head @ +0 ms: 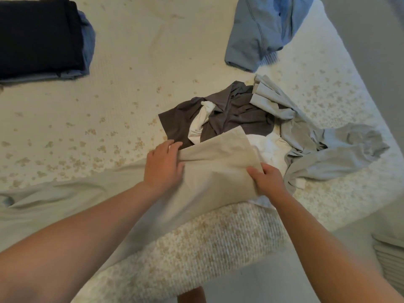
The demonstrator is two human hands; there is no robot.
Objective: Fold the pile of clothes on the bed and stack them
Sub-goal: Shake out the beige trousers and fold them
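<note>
Both hands are on the beige garment (209,162) at the bed's (122,101) near edge: left hand (164,165) pinching its 10 o'clock edge, right hand (265,179) gripping the 3 o'clock side. It looks like a fold is starting over the unfolded pile (251,119). Next comes squaring it, then carrying it to the dark stack (41,38) at 10 o'clock.

Near edge of the bed (196,243): one garment (209,171) spread flat, trailing away to the left. On it, left hand (162,164) at its left edge, right hand (267,179) at its right edge. Just behind and to the right, the loose pile (251,119), partly under that garment. Far left corner: folded stack (41,38). Far right: another loose garment (262,33), well apart from the pile.
</note>
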